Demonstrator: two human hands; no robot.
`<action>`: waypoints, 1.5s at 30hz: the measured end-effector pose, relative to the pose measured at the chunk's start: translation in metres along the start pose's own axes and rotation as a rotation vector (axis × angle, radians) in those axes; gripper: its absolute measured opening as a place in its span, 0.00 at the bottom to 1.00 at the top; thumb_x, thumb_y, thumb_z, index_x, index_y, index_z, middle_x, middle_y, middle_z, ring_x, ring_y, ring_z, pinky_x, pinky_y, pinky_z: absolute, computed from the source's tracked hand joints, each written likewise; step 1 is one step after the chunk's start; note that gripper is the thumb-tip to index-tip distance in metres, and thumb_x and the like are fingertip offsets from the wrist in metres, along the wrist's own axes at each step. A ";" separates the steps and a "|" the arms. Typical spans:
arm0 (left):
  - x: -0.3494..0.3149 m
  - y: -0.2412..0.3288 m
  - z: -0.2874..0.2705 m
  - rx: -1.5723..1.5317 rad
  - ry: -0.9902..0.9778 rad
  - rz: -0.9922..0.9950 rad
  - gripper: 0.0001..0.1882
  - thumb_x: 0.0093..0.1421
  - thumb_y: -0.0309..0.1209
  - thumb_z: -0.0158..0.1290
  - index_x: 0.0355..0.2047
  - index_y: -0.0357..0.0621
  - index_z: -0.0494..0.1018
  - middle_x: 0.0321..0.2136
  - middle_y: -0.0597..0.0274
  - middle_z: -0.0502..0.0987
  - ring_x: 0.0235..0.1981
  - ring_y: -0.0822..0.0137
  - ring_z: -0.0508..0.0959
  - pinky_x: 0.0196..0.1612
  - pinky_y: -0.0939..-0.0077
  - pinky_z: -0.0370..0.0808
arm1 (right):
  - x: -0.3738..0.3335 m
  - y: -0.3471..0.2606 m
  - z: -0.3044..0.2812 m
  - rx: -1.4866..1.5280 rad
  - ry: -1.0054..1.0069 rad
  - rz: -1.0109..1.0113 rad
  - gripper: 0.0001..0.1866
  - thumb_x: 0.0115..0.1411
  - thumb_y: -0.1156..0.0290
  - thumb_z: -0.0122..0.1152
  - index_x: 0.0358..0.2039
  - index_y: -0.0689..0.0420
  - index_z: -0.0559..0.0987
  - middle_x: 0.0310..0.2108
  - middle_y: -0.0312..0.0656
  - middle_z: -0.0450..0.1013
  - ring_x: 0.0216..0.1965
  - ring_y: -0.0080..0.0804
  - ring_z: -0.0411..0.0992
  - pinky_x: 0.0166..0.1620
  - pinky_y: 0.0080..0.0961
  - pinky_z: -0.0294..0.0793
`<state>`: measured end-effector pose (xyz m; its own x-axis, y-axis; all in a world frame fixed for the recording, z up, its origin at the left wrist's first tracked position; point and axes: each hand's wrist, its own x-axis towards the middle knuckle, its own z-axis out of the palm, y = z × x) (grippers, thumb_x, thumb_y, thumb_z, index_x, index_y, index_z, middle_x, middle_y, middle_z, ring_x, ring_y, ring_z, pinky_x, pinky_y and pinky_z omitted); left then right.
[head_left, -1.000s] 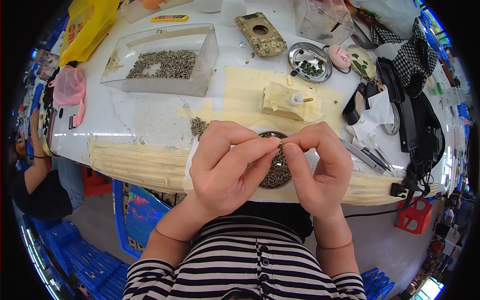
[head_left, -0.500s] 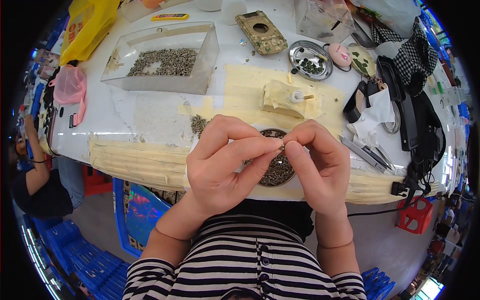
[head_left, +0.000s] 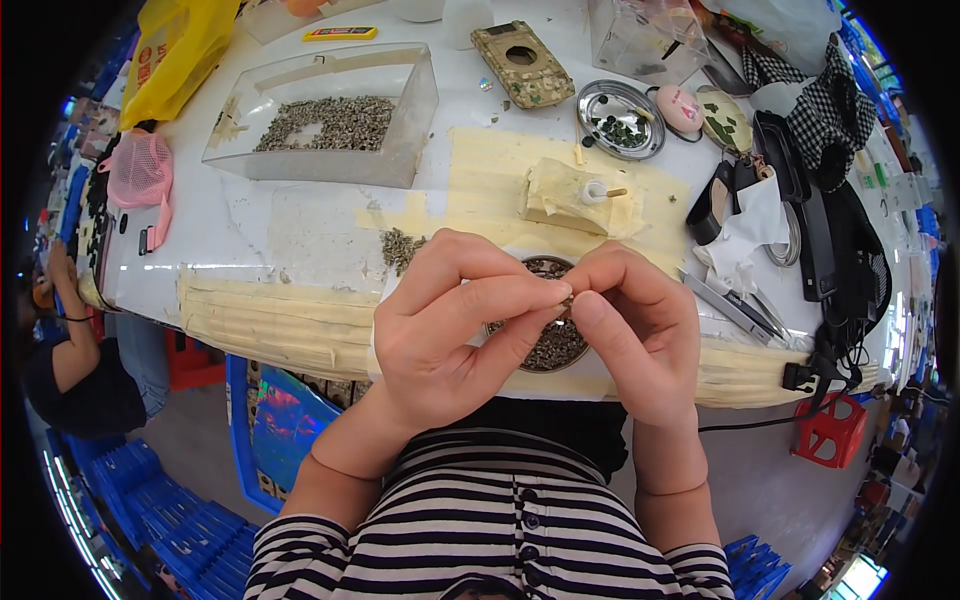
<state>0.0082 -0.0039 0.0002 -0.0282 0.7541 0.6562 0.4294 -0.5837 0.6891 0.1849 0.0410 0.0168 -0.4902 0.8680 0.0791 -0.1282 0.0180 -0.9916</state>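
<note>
Over a round dish [head_left: 533,371] of small metal pieces [head_left: 553,346], my two hands meet at their fingertips. My left hand [head_left: 440,335] pinches a tiny metal piece [head_left: 568,302] between thumb and forefinger. From the other side, my right hand [head_left: 645,335] is curled with its forefinger and thumb tips at the same piece. The piece is mostly hidden by the fingers, so its exact shape cannot be made out. My hands also cover parts of the dish. A little heap of similar metal pieces [head_left: 400,250] lies beyond my left hand.
Farther back stand a clear box [head_left: 410,150] of metal pieces, a taped block [head_left: 560,200] with a white peg, and a steel dish [head_left: 650,135] with dark green bits. A camouflage-patterned case [head_left: 545,85] lies behind. Tweezers [head_left: 735,310] and straps [head_left: 815,240] lie right. Another person's arm [head_left: 75,320] shows far left.
My right thumb has shifted slightly down and away from the forefinger, showing a bit more of the tiny piece. Otherwise both hands stay in nearly the same place.
</note>
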 end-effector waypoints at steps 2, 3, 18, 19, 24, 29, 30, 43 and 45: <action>0.000 0.000 0.001 -0.011 0.005 -0.013 0.11 0.52 0.17 0.63 0.37 0.36 0.80 0.31 0.59 0.76 0.31 0.66 0.74 0.35 0.75 0.71 | 0.001 0.003 0.000 -0.001 0.007 -0.020 0.03 0.61 0.77 0.64 0.33 0.63 0.80 0.28 0.33 0.71 0.29 0.18 0.63 0.36 0.17 0.64; -0.001 0.000 0.001 -0.019 0.011 -0.018 0.13 0.51 0.16 0.64 0.37 0.37 0.80 0.31 0.59 0.77 0.31 0.65 0.75 0.34 0.74 0.72 | 0.001 0.004 -0.001 -0.010 0.009 -0.041 0.03 0.60 0.77 0.64 0.33 0.63 0.79 0.28 0.33 0.71 0.29 0.18 0.63 0.36 0.17 0.64; -0.001 0.002 0.002 0.054 0.043 0.003 0.16 0.46 0.15 0.65 0.37 0.38 0.81 0.30 0.60 0.78 0.30 0.62 0.77 0.32 0.72 0.74 | 0.004 0.009 0.001 -0.350 0.115 -0.362 0.03 0.57 0.79 0.66 0.29 0.62 0.79 0.27 0.38 0.74 0.28 0.25 0.68 0.32 0.21 0.68; -0.001 0.002 0.001 0.029 0.036 -0.008 0.16 0.46 0.15 0.65 0.37 0.38 0.81 0.31 0.60 0.78 0.30 0.62 0.77 0.32 0.72 0.74 | 0.004 0.008 0.001 -0.292 0.092 -0.312 0.02 0.58 0.79 0.65 0.30 0.62 0.79 0.27 0.37 0.73 0.28 0.24 0.67 0.33 0.20 0.67; -0.001 0.001 -0.001 -0.066 0.017 -0.031 0.16 0.47 0.15 0.65 0.37 0.39 0.82 0.31 0.60 0.79 0.31 0.62 0.78 0.33 0.73 0.74 | 0.001 0.007 -0.002 -0.102 0.005 -0.155 0.02 0.62 0.77 0.61 0.32 0.62 0.78 0.27 0.34 0.71 0.29 0.20 0.64 0.35 0.17 0.64; -0.003 0.001 -0.001 -0.074 0.010 -0.040 0.15 0.48 0.15 0.65 0.38 0.39 0.82 0.31 0.60 0.79 0.31 0.63 0.78 0.33 0.73 0.75 | -0.002 0.005 -0.001 -0.044 -0.022 -0.073 0.03 0.64 0.76 0.60 0.34 0.62 0.77 0.29 0.33 0.71 0.31 0.19 0.65 0.36 0.17 0.65; -0.002 0.001 -0.001 -0.079 0.013 -0.036 0.15 0.48 0.15 0.65 0.38 0.39 0.82 0.31 0.60 0.79 0.31 0.63 0.78 0.33 0.73 0.75 | -0.002 0.004 -0.001 -0.034 -0.026 -0.065 0.03 0.65 0.76 0.59 0.34 0.62 0.77 0.29 0.34 0.71 0.31 0.19 0.65 0.37 0.17 0.65; -0.002 0.002 0.000 -0.087 0.023 0.017 0.16 0.48 0.15 0.65 0.39 0.39 0.82 0.32 0.58 0.80 0.31 0.63 0.80 0.32 0.75 0.77 | -0.002 0.005 0.000 -0.019 -0.058 -0.077 0.04 0.66 0.75 0.58 0.34 0.63 0.76 0.29 0.33 0.71 0.30 0.19 0.64 0.37 0.17 0.65; -0.003 0.002 0.000 -0.079 0.022 0.007 0.16 0.48 0.15 0.65 0.38 0.39 0.82 0.33 0.57 0.80 0.31 0.63 0.80 0.32 0.75 0.77 | -0.002 0.007 -0.001 -0.034 -0.045 -0.112 0.04 0.65 0.75 0.60 0.34 0.63 0.76 0.29 0.34 0.71 0.30 0.19 0.64 0.36 0.17 0.65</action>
<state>0.0094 -0.0074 -0.0002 -0.0454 0.7440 0.6667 0.3573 -0.6111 0.7063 0.1855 0.0398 0.0099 -0.5132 0.8363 0.1931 -0.1556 0.1306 -0.9792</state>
